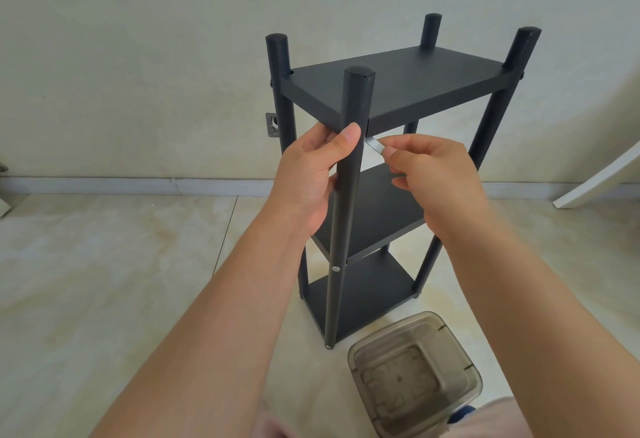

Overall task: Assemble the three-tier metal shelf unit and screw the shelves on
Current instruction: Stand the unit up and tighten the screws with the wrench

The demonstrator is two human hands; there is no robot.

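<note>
A black three-tier shelf unit [391, 84] stands upright on the floor, its four round posts rising above the top shelf. My left hand [311, 174] grips the near front post [346, 216] just under the top shelf, thumb on the post. My right hand [433, 174] pinches a small silver metal tool [375, 146], whose tip meets the post at the top shelf's corner. A silver screw head [335, 268] shows on the same post at the middle shelf [377, 209]. The bottom shelf [363, 299] sits near the floor.
A smoky transparent plastic container [415, 372] sits on the tiled floor just in front of the unit's right side. A small metal plate [272, 125] is on the wall behind the left rear post. A white slanted board [602, 174] leans at the right edge.
</note>
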